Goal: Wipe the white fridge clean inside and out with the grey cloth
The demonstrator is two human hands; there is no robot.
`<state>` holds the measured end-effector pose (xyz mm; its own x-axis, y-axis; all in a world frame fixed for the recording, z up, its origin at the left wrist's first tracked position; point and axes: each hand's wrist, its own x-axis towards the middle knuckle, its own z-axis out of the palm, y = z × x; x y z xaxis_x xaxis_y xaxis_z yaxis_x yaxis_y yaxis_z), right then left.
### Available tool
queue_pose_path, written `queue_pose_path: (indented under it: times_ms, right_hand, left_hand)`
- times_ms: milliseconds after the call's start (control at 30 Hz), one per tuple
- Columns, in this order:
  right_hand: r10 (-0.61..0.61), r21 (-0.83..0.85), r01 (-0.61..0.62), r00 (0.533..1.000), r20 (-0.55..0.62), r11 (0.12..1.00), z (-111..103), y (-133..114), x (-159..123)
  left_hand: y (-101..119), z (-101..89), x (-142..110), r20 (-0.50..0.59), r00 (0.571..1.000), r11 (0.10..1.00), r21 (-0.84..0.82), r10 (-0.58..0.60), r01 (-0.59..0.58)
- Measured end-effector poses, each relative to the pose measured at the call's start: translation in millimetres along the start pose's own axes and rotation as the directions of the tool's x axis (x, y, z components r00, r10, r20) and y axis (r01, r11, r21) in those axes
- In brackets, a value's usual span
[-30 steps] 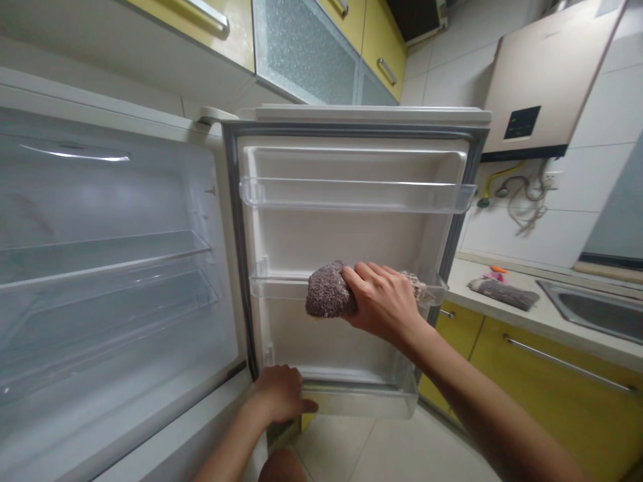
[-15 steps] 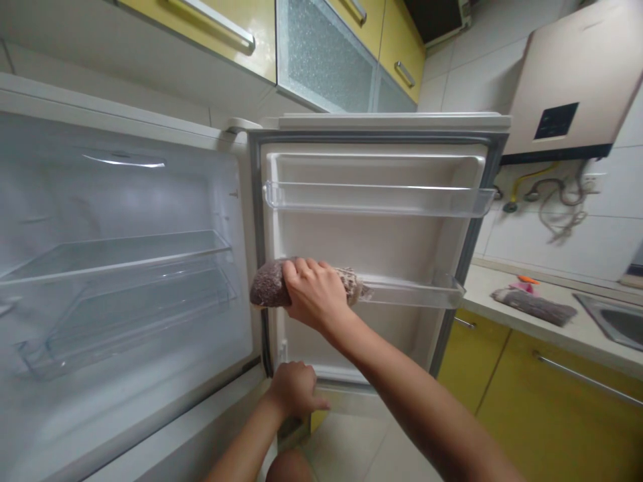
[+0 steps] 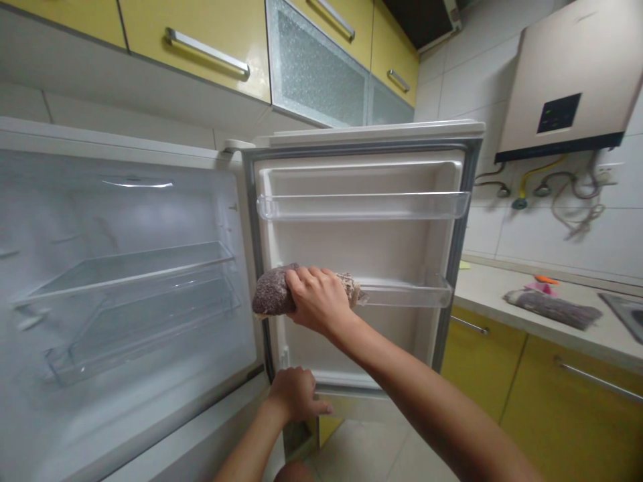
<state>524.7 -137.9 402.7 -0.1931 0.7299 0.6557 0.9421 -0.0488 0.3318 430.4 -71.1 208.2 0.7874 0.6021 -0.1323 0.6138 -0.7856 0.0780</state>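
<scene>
My right hand [image 3: 317, 294] is wrapped over a rolled brown fuzzy cloth [image 3: 272, 292], in front of the open fridge door [image 3: 346, 251]. One end of the cloth sticks out left of my fingers; its paler patterned end shows on the right, by the lower clear door shelf [image 3: 409, 294]. Whether the cloth touches the door is hard to tell. Lower down, my left hand [image 3: 294, 395] is at the bottom hinge corner of the door, fingers curled and thumb pointing right. Its fingertips are hidden, and so is whatever they may grip.
To the left, the fridge compartment [image 3: 165, 214] stands open, with a glass shelf [image 3: 145, 264] and a clear drawer [image 3: 151, 328]. A second grey cloth [image 3: 552, 308] lies on the counter [image 3: 482, 281] beside a pink and orange item [image 3: 544, 284] and the sink [image 3: 627, 311]. Yellow cabinets [image 3: 201, 27] hang above.
The view has shifted slightly, with the counter cloth now further right. My right hand keeps hold of the brown cloth in nearly the same spot; my left hand has hardly moved.
</scene>
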Motion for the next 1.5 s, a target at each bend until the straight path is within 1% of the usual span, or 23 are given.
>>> queue_pose_path:
  times_ms: [100, 233, 300, 367, 467, 600, 700, 833, 967, 1333, 1433, 1500]
  right_hand:
    - [0.018, -0.013, -0.018, 1.000, -0.001, 1.000, -5.3, 20.0, -13.6]
    - [0.062, -0.077, -0.061, 0.998, -0.001, 0.995, -14.8, 47.7, -36.1]
    - [0.071, -0.114, -0.072, 0.997, -0.018, 0.991, -19.0, 56.6, -45.0]
    - [0.069, -0.146, -0.074, 0.997, -0.038, 0.987, -21.8, 60.6, -50.9]
    - [0.064, -0.184, -0.074, 0.996, -0.057, 0.980, -24.2, 58.4, -54.3]
    - [0.072, -0.216, -0.081, 0.996, -0.052, 0.973, -24.7, 46.9, -49.6]
    - [0.056, -0.208, -0.063, 0.998, -0.042, 0.976, -20.5, 33.2, -37.3]
    - [0.031, -0.175, -0.037, 0.999, -0.036, 0.984, -9.6, 12.6, -15.1]
    - [0.027, -0.146, -0.028, 1.000, -0.011, 0.989, -4.0, 2.8, -2.8]
    - [-0.001, -0.117, 0.002, 1.000, 0.006, 0.993, -7.9, 9.7, -8.8]
    - [-0.003, -0.124, 0.003, 1.000, 0.003, 0.992, -10.6, 19.0, -15.3]
    - [-0.005, -0.139, 0.003, 1.000, -0.012, 0.990, -12.5, 31.7, -25.6]
  left_hand:
    - [3.4, -2.1, 2.5, 0.007, 1.000, 1.000, -0.005, -0.009, 0.009]
    - [5.3, -3.2, 3.3, 0.030, 1.000, 1.000, -0.010, -0.009, 0.010]
    - [4.9, -2.2, 2.4, 0.030, 1.000, 1.000, -0.013, -0.002, 0.002]
    - [3.9, 0.1, 1.5, 0.024, 1.000, 1.000, -0.015, 0.003, -0.002]
    - [2.1, 5.1, 1.6, 0.022, 1.000, 1.000, -0.022, 0.006, -0.006]
    - [0.9, 9.8, 4.5, 0.042, 0.999, 0.999, -0.035, 0.023, -0.021]
    - [1.1, 9.2, 6.0, 0.059, 0.998, 0.998, -0.045, 0.038, -0.036]
    - [0.9, 5.4, 5.3, 0.062, 0.997, 0.997, -0.062, 0.040, -0.037]
    - [-0.6, 2.4, 4.0, 0.054, 0.998, 0.997, -0.068, 0.036, -0.032]
    - [1.9, -8.7, -2.9, 0.058, 0.998, 0.999, -0.044, 0.002, 0.001]
    - [3.7, -9.6, -2.0, 0.065, 0.998, 1.000, -0.029, -0.007, 0.009]
    - [4.9, -8.7, -0.8, 0.068, 0.998, 1.000, -0.024, -0.012, 0.014]
